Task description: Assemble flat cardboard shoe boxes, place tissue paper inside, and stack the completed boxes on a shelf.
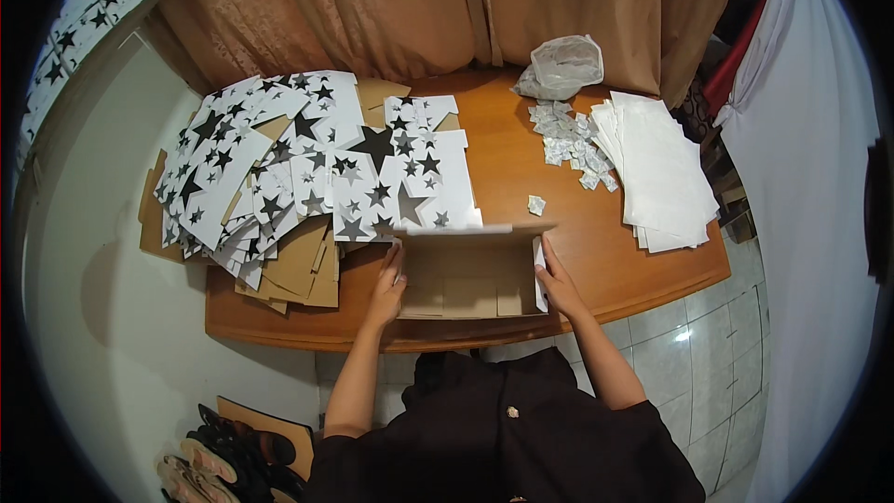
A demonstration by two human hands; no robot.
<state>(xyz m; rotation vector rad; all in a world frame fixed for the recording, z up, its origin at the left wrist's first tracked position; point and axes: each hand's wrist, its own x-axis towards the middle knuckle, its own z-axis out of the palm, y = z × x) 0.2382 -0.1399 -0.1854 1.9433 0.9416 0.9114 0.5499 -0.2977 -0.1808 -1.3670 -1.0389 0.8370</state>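
An open cardboard box (470, 284), brown inside with a white outer face, stands at the front edge of the wooden table between my hands. My left hand (386, 289) is pressed against its left side, and my right hand (559, 281) holds the right side the same way. The box's far flap stands up along its back edge. Just beyond the box lies a small white packet (536, 205). Flat star-printed box blanks (279, 168) are piled to the left, close to my left hand.
Small silvery packets (577, 147) are spread at the back right, before a clear plastic bag (563, 65). White paper sheets (661, 172) are stacked at the right end of the table (503, 144). Brown curtains (410, 9) hang behind. Shoes (228, 461) lie on the floor at lower left.
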